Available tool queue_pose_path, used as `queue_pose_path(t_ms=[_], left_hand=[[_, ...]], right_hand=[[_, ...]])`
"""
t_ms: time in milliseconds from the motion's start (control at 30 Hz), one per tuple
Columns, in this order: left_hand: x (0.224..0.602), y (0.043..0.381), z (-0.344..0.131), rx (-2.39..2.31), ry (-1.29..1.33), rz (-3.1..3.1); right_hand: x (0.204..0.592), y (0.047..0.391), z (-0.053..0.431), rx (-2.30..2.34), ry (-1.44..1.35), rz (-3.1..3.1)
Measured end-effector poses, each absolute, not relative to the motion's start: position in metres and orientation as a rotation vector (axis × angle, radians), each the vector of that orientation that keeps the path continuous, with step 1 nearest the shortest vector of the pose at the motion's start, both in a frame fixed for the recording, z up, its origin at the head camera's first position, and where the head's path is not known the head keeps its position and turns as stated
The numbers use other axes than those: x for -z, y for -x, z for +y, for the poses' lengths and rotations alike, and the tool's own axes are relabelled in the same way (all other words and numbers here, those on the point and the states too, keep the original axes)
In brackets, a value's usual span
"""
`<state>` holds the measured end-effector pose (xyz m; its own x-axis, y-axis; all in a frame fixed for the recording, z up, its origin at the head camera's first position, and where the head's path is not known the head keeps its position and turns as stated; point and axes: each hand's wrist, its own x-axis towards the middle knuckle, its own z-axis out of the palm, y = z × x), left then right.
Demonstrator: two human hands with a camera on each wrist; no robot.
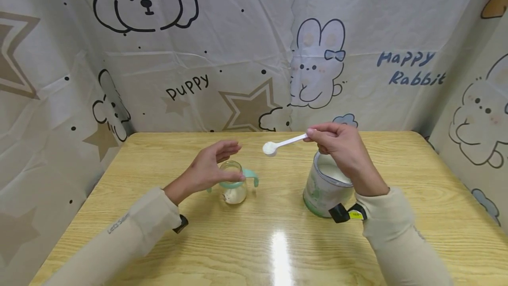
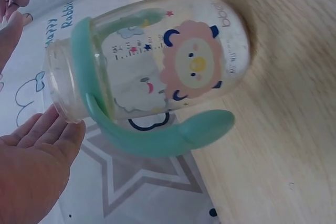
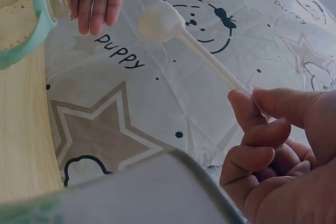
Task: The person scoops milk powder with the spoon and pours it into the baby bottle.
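My right hand [image 1: 337, 147] pinches the handle end of a white measuring scoop [image 1: 270, 148], its bowl filled with white powder. The scoop is held in the air between a baby bottle and a powder can [image 1: 317, 193]. The open can stands below my right hand, with pale powder inside. On the left, the clear baby bottle [image 2: 152, 61] stands uncapped, with green handles, a lion print and some powder at its bottom. My left hand [image 1: 208, 169] is beside the bottle's neck, thumb and fingers spread around it; whether it touches the bottle I cannot tell.
Both containers stand on a light wooden table [image 1: 238, 246]. Behind it and at the sides hangs a pale curtain [image 1: 246, 34] with cartoon puppies, rabbits and stars. A dark wrist strap [image 1: 339, 213] sits at my right cuff, close to the can.
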<state>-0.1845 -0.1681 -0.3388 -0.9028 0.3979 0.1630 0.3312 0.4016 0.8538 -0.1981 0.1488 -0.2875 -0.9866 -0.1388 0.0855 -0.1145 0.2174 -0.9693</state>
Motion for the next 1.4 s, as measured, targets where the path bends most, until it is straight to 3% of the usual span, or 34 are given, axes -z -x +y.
queue_pose_path(t_ms=[1400], left_hand=[[0.372, 0.178, -0.174, -1.433, -0.534, 2.747]], right_hand=[[0.31, 0.194, 0.08, 1.845, 0.319, 2.429]])
